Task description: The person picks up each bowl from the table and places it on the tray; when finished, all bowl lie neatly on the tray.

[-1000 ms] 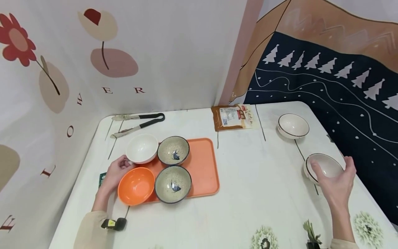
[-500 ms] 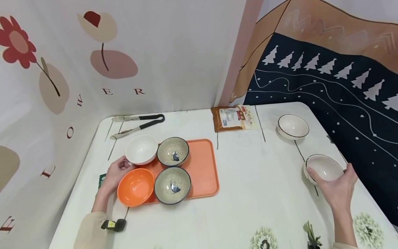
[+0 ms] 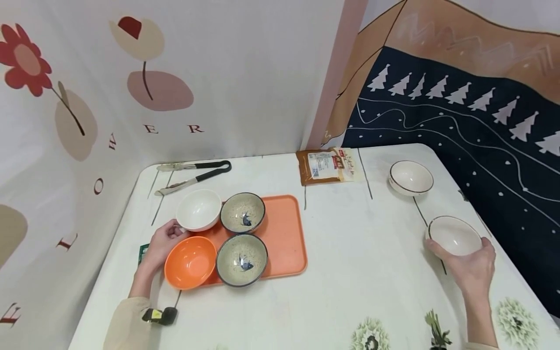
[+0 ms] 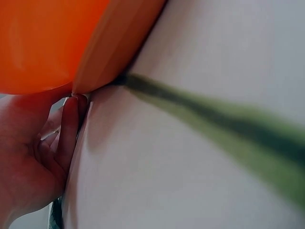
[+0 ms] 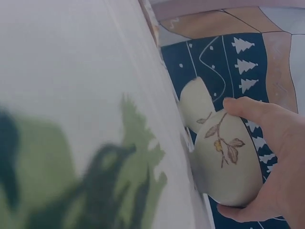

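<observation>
Seeing the right hand (image 3: 471, 267) with thumb and fingers spread wide around a cream bowl with a brown rim (image 3: 455, 234), gripping from opposite sides, out near the table's right edge. Can't tell about resting or slightly lifted. Also seeing the left hand (image 3: 164, 241) tucked in at the left edge of the orange tray (image 3: 286, 238), pinching the rim by the look of it, between the white bowl (image 3: 199, 209) and the orange bowl (image 3: 191, 262).

Would worry most about a slip on the cream bowl: smooth and rounded, so probably easy to tip with uneven pressure. Also worth minding the second cream bowl (image 3: 411, 177) just beyond, near enough to knock with a careless swing. Over on the tray, would go easy on any tug: pretty crowded with the far fish-print bowl (image 3: 242, 210) and the near fish-print bowl (image 3: 240, 257) too, some apparently overhanging, so liable to clink or slide.

Further out, on the white table cover (image 3: 345, 243): black-handled tongs (image 3: 214, 172) behind the tray, a brown-and-cream food packet (image 3: 325, 166) at the back, a mostly hidden green packet (image 3: 143, 251) by the left wrist. Beyond that, pale flower-print cloth (image 3: 245, 78) to the left, navy fir-tree cloth (image 3: 463, 116) to the right.
</observation>
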`<state>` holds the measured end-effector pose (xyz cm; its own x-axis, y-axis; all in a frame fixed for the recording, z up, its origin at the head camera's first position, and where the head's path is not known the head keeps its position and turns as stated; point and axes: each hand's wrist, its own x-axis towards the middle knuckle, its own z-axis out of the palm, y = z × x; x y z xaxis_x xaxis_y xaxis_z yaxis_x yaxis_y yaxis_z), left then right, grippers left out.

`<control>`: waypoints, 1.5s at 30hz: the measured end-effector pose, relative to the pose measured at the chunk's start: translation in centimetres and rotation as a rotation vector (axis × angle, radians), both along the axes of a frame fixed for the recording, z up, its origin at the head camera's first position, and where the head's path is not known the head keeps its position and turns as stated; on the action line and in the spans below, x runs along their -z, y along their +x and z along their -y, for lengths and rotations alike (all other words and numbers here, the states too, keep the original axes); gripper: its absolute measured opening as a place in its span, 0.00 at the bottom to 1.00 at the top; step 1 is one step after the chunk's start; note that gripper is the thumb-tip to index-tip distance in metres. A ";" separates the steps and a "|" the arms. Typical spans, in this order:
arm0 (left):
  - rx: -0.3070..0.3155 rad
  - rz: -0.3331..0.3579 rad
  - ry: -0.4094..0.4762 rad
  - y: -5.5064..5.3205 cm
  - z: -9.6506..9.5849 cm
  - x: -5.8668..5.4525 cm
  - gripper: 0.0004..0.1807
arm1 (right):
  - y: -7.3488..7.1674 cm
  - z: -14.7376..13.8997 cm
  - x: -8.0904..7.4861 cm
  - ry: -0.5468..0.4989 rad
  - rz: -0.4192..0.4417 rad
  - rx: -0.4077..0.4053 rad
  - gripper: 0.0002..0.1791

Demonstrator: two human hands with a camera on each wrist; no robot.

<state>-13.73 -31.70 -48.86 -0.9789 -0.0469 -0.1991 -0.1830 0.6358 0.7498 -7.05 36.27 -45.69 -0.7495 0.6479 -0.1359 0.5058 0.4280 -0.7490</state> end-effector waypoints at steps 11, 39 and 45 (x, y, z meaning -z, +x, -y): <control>-0.010 0.016 -0.008 -0.2 0.1 0.1 0.20 | -0.5 1.6 -0.2 -0.025 -0.086 0.038 0.67; -0.005 0.003 0.001 -0.1 0.3 0.2 0.19 | -6.3 12.0 -4.7 -0.020 -0.244 -0.413 0.65; -0.002 -0.005 0.009 0.0 0.2 0.2 0.19 | -7.7 15.3 -4.9 -0.015 -0.252 -0.532 0.66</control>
<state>-13.73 -31.88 -49.11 -0.9797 -0.0475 -0.1947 -0.1808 0.6284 0.7566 -14.77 20.94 -40.78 -0.9815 0.1730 0.0822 0.0301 0.5631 -0.8259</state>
